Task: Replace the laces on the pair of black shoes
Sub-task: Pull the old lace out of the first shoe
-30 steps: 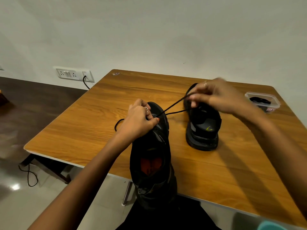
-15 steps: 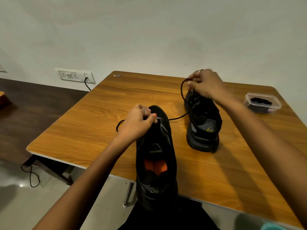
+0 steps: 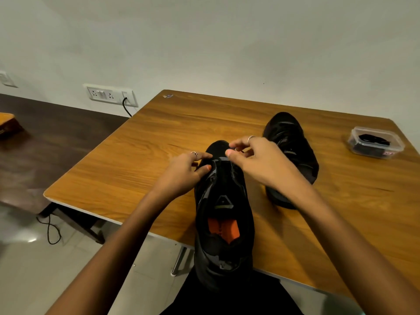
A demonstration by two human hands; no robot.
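Observation:
A black shoe with an orange insole [image 3: 223,223] lies toe-away in the middle of the wooden table [image 3: 145,160], its heel hanging over the front edge. My left hand [image 3: 185,170] grips the left side of its forefoot, thumb on top by the eyelets. My right hand [image 3: 256,160] is over the toe end, thumb and forefinger pinching together at the front eyelets. The black lace is lost against the dark upper. The second black shoe [image 3: 293,146] stands just behind my right hand and is partly hidden by it.
A clear plastic box [image 3: 376,142] holding black laces sits near the table's right edge. A wall socket with a plugged cable [image 3: 111,95] is at the left. A dark bench [image 3: 45,142] and tiled floor lie to the left of the table.
My right hand has come back from above the second shoe to the near shoe's toe. The stretched lace and its loop are no longer visible. My left hand stays on the near shoe.

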